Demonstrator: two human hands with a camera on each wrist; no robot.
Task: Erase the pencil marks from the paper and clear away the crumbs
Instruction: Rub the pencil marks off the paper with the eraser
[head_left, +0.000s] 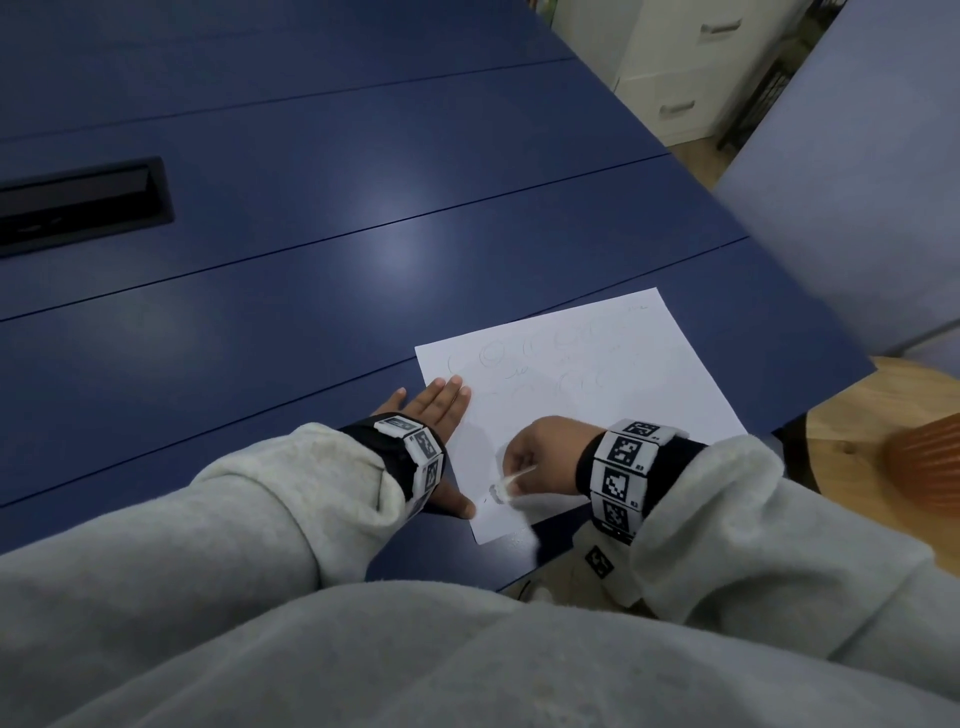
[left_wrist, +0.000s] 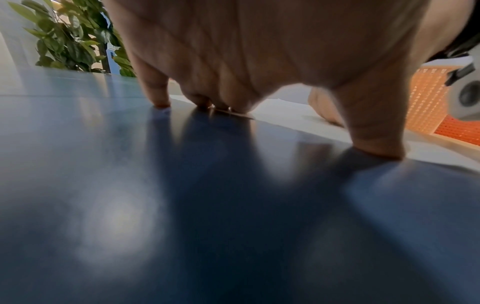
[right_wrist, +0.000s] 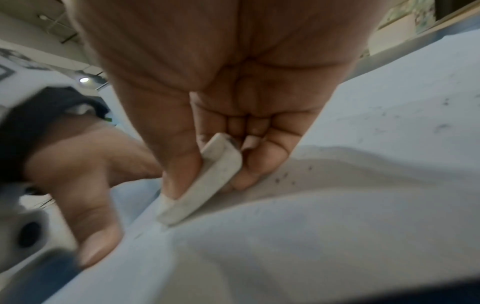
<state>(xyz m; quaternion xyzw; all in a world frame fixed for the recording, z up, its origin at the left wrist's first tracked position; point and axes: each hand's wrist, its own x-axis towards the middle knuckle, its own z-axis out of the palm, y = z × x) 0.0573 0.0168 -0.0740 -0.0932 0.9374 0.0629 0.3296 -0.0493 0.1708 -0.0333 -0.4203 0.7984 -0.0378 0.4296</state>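
Note:
A white sheet of paper (head_left: 582, 395) with faint pencil marks (head_left: 519, 358) lies near the blue table's right front corner. My left hand (head_left: 436, 415) lies flat with straight fingers on the sheet's left edge, its thumb (head_left: 462, 506) near the lower corner. My right hand (head_left: 530, 457) pinches a white eraser (head_left: 506, 486) and presses its end onto the paper near the bottom left. In the right wrist view the eraser (right_wrist: 200, 181) sits between thumb and fingers, and dark crumbs (right_wrist: 285, 176) dot the paper (right_wrist: 337, 205). The left wrist view shows my fingertips (left_wrist: 161, 100) on the table.
The blue table (head_left: 311, 234) has a black cable hatch (head_left: 83, 202) at the far left. An orange basket (head_left: 930, 462) stands on the wooden floor to the right, beside a blue-grey panel (head_left: 857, 182). White drawers (head_left: 691, 67) stand beyond the table. A plant (left_wrist: 70, 37) shows in the left wrist view.

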